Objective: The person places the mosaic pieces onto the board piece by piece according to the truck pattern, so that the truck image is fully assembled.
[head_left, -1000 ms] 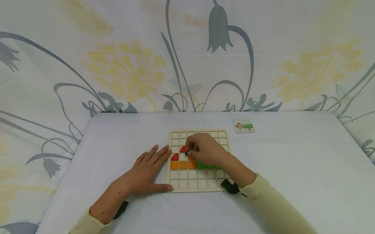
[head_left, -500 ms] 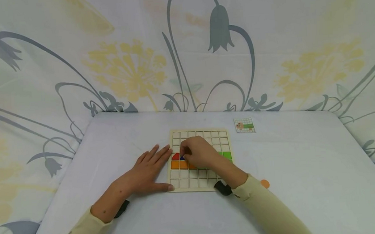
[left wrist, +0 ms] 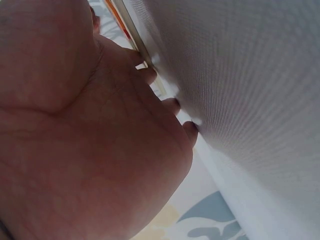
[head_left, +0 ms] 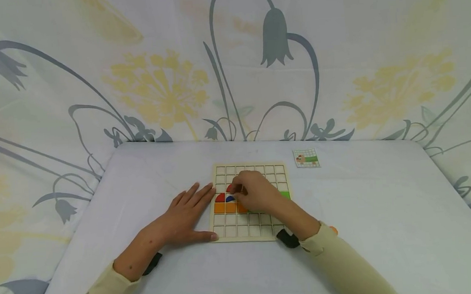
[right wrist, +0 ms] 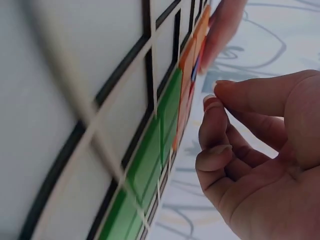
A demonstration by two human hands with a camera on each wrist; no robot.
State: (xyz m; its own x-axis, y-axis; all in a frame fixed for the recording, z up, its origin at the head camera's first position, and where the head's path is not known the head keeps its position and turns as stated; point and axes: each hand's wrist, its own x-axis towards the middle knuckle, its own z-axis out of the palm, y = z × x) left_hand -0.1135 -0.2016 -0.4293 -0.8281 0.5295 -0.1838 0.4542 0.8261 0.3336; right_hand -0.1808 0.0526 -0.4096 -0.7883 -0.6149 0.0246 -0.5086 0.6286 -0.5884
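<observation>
My left hand (head_left: 184,214) lies flat, fingers spread, its fingertips and thumb at the left edge of a wooden grid board (head_left: 226,232). In the left wrist view its palm (left wrist: 100,130) fills much of the picture. A small blue half-round tile (head_left: 230,199) lies in a cell between a red quarter-round tile (head_left: 220,197) and my right hand (head_left: 257,192). My right hand hovers just over the board, fingers curled. In the right wrist view, its thumb and index fingertips (right wrist: 216,84) are close together with nothing seen between them. Another red tile (head_left: 229,188) is partly hidden by that hand.
Orange tiles (head_left: 219,207) form a row on the board, followed by green tiles (right wrist: 160,120) partly under the right hand. A small pattern card (head_left: 306,158) lies at the back right. An orange round piece (head_left: 334,230) peeks out beside the right sleeve.
My right hand has moved left and down with the blue tile, then drawn back slightly to the right. The blue tile now lies in its cell, let go. The left hand has not moved.
</observation>
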